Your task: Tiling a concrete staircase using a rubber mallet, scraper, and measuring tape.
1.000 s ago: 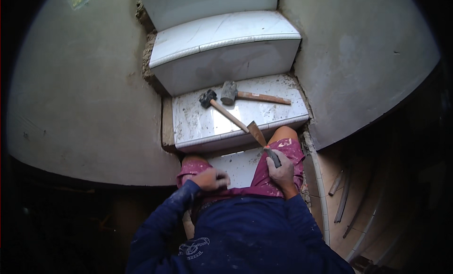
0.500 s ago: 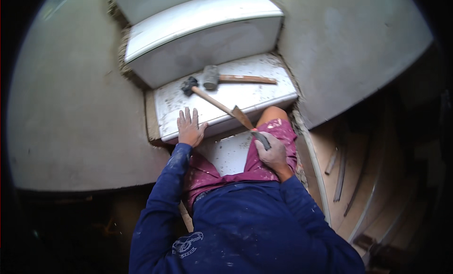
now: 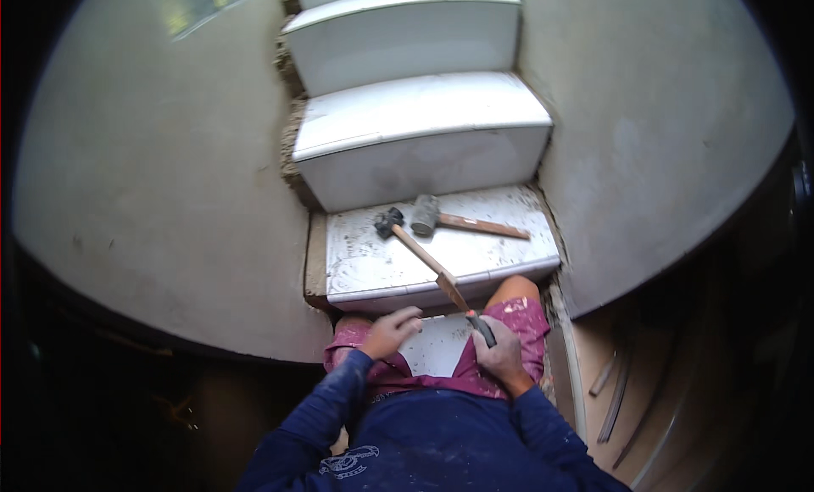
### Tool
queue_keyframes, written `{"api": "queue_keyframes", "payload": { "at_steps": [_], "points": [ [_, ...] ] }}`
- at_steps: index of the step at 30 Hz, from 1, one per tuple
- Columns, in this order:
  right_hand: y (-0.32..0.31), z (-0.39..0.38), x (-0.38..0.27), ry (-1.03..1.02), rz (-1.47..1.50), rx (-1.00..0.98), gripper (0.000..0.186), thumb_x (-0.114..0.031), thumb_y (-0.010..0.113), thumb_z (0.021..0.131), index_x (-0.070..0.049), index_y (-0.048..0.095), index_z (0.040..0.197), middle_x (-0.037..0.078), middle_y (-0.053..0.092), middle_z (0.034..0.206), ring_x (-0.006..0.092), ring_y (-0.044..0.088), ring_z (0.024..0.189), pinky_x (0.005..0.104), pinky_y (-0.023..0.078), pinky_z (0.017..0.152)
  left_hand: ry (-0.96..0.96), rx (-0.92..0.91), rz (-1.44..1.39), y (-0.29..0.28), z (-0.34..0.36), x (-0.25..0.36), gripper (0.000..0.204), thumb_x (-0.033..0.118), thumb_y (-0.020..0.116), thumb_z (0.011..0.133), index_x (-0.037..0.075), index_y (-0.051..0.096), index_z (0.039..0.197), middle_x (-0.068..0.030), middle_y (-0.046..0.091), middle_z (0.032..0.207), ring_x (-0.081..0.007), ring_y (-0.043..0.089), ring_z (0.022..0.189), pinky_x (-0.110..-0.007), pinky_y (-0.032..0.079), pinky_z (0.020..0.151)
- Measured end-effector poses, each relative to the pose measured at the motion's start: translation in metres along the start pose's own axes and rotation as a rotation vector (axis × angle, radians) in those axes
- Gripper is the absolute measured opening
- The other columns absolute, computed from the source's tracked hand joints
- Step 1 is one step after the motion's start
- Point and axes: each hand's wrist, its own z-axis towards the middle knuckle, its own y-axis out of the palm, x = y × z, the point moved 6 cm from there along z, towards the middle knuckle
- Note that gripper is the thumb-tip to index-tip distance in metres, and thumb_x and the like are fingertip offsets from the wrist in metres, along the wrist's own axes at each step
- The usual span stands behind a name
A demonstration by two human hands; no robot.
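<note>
My right hand (image 3: 500, 348) is wrapped round the dark handle of a trowel (image 3: 451, 290) with a rusty blade, held over my right thigh and pointing at the step in front. My left hand (image 3: 393, 329) is raised by my left knee, fingers apart and empty. Ahead, on a dusty white tiled step (image 3: 366, 273), lie two mallets: a black-headed one (image 3: 390, 223) with a pale wooden handle, partly behind the trowel blade, and a grey-headed one (image 3: 426, 215) with a brown handle lying crosswise.
More white steps (image 3: 415, 102) rise ahead between grey plastered side walls (image 3: 153, 178), with rough mortar along their edges. At the lower right, thin strips (image 3: 615, 399) lie on a tan surface below. The lower left is dark.
My left hand went forward onto the step's edge half a second ago and is now back near my knee. My right hand still holds the trowel. The view has tilted, showing more upper steps.
</note>
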Motion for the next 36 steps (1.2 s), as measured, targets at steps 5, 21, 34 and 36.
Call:
{"api": "queue_keyframes", "payload": {
  "at_steps": [5, 21, 34, 36],
  "points": [
    [0.047, -0.005, -0.047, -0.209, -0.036, -0.181, 0.037, -0.013, 0.071, 0.080, -0.004, 0.063, 0.114, 0.017, 0.064, 0.092, 0.0365, 0.064, 0.085, 0.0399, 0.053, 0.075, -0.340, 0.045, -1.165, 0.074, -0.018, 0.008, 0.048, 0.039, 0.053, 0.100, 0.005, 0.046, 0.134, -0.0120, 0.063, 0.114, -0.0193, 0.063, 0.101, -0.031, 0.052, 0.084],
    [0.155, 0.155, 0.018, -0.092, -0.527, -0.330, 0.041, -0.030, 0.070, 0.080, -0.002, 0.061, 0.108, 0.018, 0.059, 0.097, 0.0384, 0.057, 0.093, 0.0482, 0.048, 0.082, -0.458, 0.510, -0.917, -0.018, -0.105, -0.076, 0.031, 0.029, 0.053, 0.099, -0.001, 0.057, 0.104, -0.0049, 0.056, 0.067, -0.0159, 0.059, 0.052, -0.034, 0.056, 0.054],
    [0.091, 0.218, 0.039, -0.230, -0.660, -0.288, 0.041, -0.009, 0.056, 0.079, -0.011, 0.063, 0.120, 0.019, 0.065, 0.091, 0.0360, 0.065, 0.086, 0.0450, 0.051, 0.078, -0.418, 0.475, -1.031, -0.026, -0.099, -0.088, 0.023, 0.028, 0.060, 0.096, 0.005, 0.059, 0.101, 0.0000, 0.048, 0.063, -0.0137, 0.050, 0.054, -0.037, 0.053, 0.058],
    [0.080, 0.225, 0.044, -0.319, -0.653, -0.075, 0.045, -0.010, 0.057, 0.079, -0.014, 0.061, 0.124, 0.017, 0.064, 0.097, 0.0340, 0.063, 0.093, 0.0440, 0.049, 0.085, -0.429, 0.469, -1.010, -0.028, -0.100, -0.082, 0.026, 0.028, 0.058, 0.097, 0.003, 0.055, 0.104, -0.0019, 0.051, 0.065, -0.0150, 0.053, 0.053, -0.037, 0.055, 0.057]
  ]
}}
